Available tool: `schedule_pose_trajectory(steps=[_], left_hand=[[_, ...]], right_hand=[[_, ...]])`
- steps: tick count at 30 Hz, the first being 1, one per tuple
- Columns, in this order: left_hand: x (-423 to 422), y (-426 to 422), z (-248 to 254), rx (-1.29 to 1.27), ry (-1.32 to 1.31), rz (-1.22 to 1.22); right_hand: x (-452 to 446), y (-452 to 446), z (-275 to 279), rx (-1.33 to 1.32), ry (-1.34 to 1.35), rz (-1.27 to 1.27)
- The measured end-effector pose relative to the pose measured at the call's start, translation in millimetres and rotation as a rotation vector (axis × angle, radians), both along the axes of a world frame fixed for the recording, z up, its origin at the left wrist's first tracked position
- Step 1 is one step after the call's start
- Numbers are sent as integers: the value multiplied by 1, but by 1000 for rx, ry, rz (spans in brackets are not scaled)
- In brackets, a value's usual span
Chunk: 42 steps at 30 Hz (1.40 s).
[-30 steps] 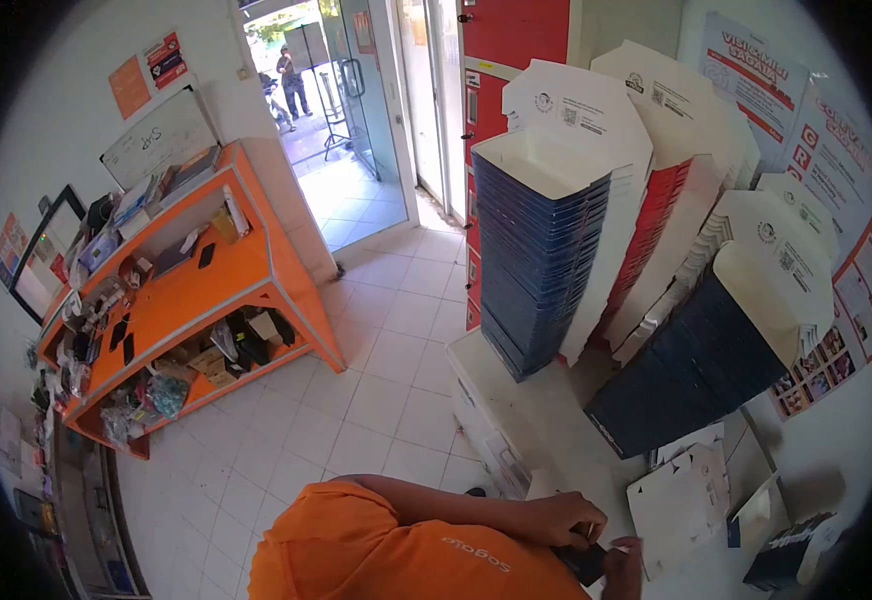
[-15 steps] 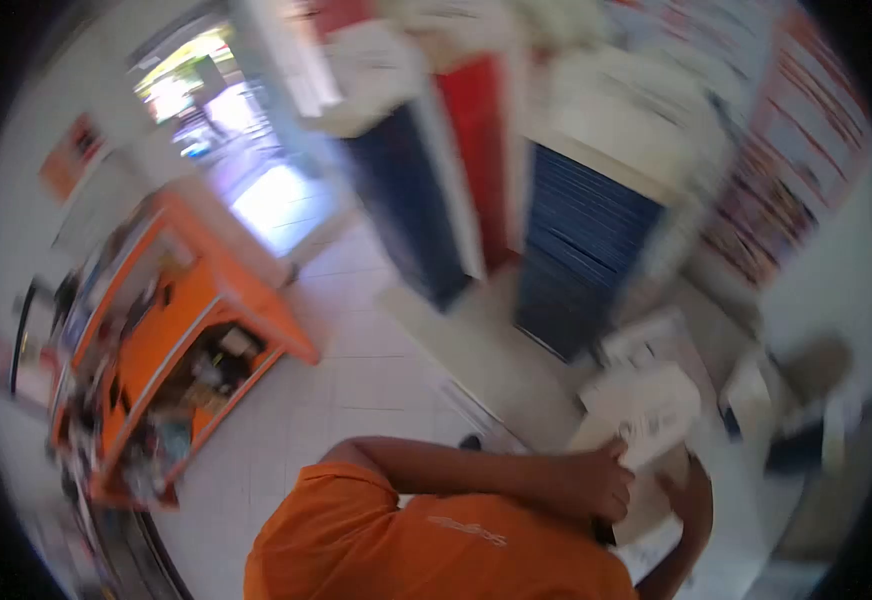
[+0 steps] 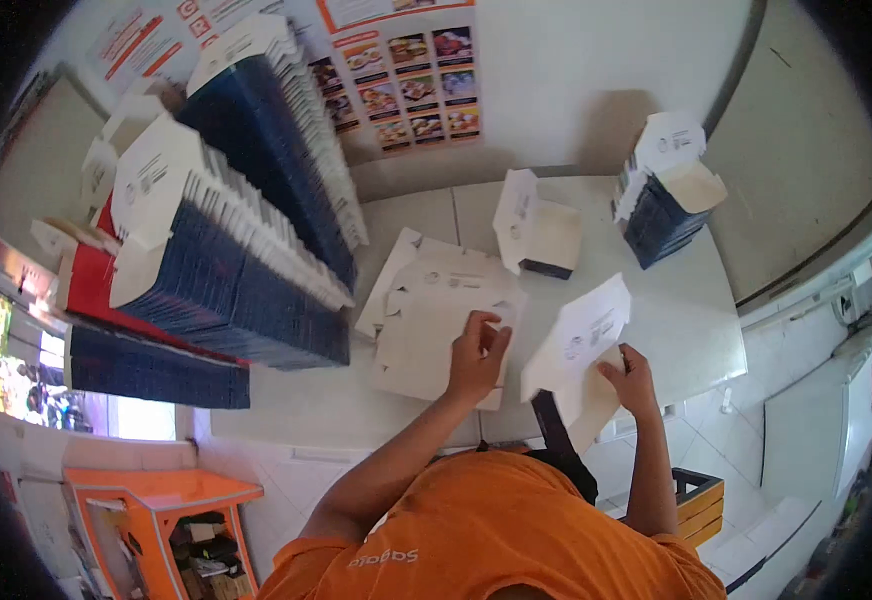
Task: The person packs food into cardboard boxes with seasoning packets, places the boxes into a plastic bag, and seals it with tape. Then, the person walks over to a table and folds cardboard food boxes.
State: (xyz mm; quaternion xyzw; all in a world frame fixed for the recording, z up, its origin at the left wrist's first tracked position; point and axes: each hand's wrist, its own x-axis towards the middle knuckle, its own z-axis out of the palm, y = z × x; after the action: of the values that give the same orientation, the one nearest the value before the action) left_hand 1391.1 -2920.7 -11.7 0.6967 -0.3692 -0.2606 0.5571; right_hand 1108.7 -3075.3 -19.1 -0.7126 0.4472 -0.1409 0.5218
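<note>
Red carton stack (image 3: 91, 285), left edge of table (image 3: 661, 325) — mostly hidden behind navy carton stack (image 3: 241, 285). Print on paperboard carton (image 3: 588, 325) in right hand (image 3: 636, 384): too small to read. Table's near edge partly covered by orange shirt (image 3: 516, 530). Food-photo poster (image 3: 411, 85) — cut off at top.

The person is wearing a plain, bright orange shirt (image 3: 516, 530), its rounded front filling the bottom of the view and its cloth showing soft creases. Small white lettering (image 3: 383, 560) is running across the chest on the wearer's left side, starting with a capital S and looking like "Sagaja", though the letters are appearing too small to be sure. Short sleeves (image 3: 691, 565) in the same orange are ending above the elbows, leaving the forearms (image 3: 396, 450), left hand (image 3: 476, 360) and right hand (image 3: 634, 385) bare.
</note>
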Motion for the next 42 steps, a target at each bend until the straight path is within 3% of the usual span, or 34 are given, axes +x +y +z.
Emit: schedule_pose_trajectory(steps=[3,5,7,9,12,14,17,20,22,25,32,35,37,38,40,42], left_hand=[[-4,-73,-24,347,-183,-413],[-2,-129,-49,450,-116,-432],[-1,-177,-61,497,-52,-376],[5,-215,-128,389,-404,-222],[-8,-199,-94,361,-359,-198],[-14,-173,-91,340,-296,-246],[-23,-121,-125,296,-483,-265],[-38,-67,-60,400,-220,-436],[-47,-44,-77,297,-285,-428],[-46,-29,-72,282,-238,-430],[-32,-20,-98,224,21,-468],[-30,-21,-102,158,-188,-456],[-26,-24,-110,193,-108,-466],[-26,-25,-115,210,-69,-472],[-30,-23,-118,36,-233,-399],[-35,-19,-124,-24,-253,-390]], right_hand=[[-19,-17,-40,-66,-124,-47],[-39,-24,-94,119,-290,-105],[-55,-22,-115,389,-526,-151],[-58,-18,-118,770,-812,-163],[-66,-11,-101,728,-977,-239],[-71,-20,-99,839,-1053,-373],[-62,-50,-96,446,-768,-393],[-30,-69,-88,-201,-239,-302],[-7,-60,-68,-450,78,-218],[8,-41,-58,-322,197,-189],[-3,-30,-81,-487,434,-118],[-4,-27,-81,-565,516,-85],[0,-22,-70,-659,547,-90],[1,-25,-71,-590,557,-98],[6,-35,-78,-449,576,-118],[8,-39,-88,-495,532,-124]])
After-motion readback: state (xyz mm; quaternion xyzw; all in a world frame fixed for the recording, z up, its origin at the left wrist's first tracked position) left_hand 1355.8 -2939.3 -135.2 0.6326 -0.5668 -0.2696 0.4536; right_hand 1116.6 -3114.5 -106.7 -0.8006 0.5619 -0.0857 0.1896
